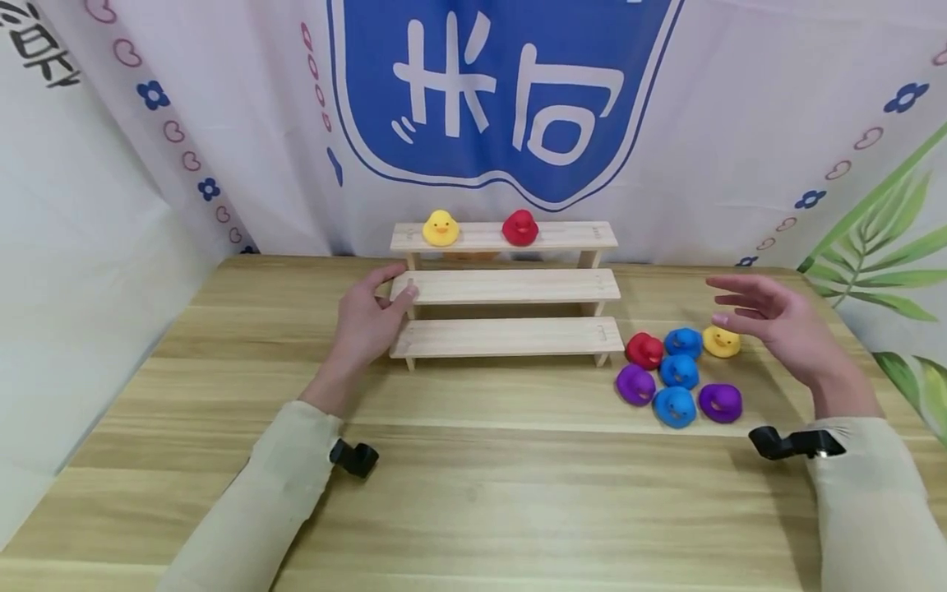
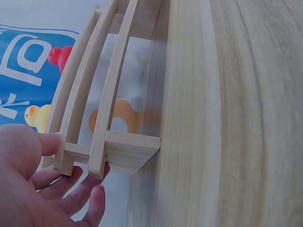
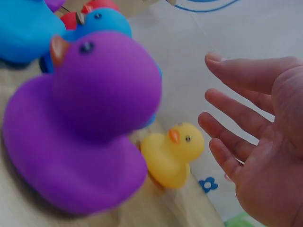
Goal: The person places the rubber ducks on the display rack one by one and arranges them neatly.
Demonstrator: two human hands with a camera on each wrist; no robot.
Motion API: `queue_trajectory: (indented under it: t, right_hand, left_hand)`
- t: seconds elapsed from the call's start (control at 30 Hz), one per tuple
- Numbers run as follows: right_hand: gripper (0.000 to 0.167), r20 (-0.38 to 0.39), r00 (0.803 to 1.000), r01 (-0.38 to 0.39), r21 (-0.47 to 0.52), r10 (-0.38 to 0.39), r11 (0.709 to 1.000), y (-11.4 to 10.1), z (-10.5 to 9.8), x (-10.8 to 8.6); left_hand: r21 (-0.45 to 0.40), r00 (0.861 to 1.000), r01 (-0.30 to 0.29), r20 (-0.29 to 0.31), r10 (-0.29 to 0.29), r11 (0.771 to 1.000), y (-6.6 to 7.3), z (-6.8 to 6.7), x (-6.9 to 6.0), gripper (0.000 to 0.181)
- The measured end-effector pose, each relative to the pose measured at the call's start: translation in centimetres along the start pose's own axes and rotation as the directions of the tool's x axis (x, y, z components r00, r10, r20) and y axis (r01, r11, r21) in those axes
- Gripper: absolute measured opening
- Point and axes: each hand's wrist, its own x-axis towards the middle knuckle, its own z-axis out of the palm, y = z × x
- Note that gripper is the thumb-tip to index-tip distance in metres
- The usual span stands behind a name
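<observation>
A three-tier wooden stand point(image 1: 506, 286) rises at the back of the table. A yellow duck point(image 1: 441, 228) and a red duck point(image 1: 521, 228) sit apart on its top board. My left hand point(image 1: 368, 319) pinches the left end of the middle board, thumb on top; the left wrist view shows the other fingers under and beside the boards point(image 2: 100, 137). Over the table at right, my right hand point(image 1: 786, 327) hovers with nothing in it, fingers loosely bent. Nearest it is a yellow duck point(image 1: 721, 341), also visible beyond a purple duck point(image 3: 90, 123) in the right wrist view.
Right of the stand, several ducks cluster: a red duck point(image 1: 644, 351), blue ducks point(image 1: 675, 407) and purple ducks point(image 1: 721, 403). A printed white curtain point(image 1: 281, 164) hangs directly behind the wooden table point(image 1: 473, 493).
</observation>
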Motion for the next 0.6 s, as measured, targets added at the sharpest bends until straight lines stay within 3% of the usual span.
queue_trajectory:
  t: [0.6]
  right_hand:
    - [0.065,0.172,0.978,-0.103,-0.104,0.120,0.989,3.6,-0.9,0.3]
  left_hand:
    - [-0.006,1.000,-0.011,-0.010,0.011,1.000,0.1,0.0,-0.1,0.051]
